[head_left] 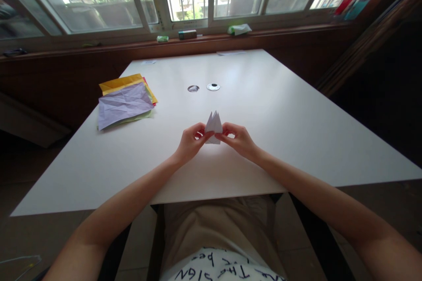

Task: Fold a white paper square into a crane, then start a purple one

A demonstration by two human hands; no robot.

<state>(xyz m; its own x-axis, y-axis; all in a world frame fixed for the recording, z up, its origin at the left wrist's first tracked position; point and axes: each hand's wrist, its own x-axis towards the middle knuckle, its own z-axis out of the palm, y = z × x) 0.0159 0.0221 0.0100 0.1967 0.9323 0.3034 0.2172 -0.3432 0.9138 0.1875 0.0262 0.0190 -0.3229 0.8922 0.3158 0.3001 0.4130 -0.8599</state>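
Note:
Between my two hands, a small piece of folded paper, pale lilac-white, stands with its pointed tips upward above the white table. My left hand pinches its left side between thumb and fingers. On the other side, my right hand pinches it the same way. Both thumbs come close together across the front of the paper and cover part of it. The lower edge of the paper shows beneath the thumbs.
Creased coloured sheets, purple over yellow, red and green, lie at the left of the white table. Beyond my hands are two round openings in the tabletop. Small packets and a box rest on the windowsill.

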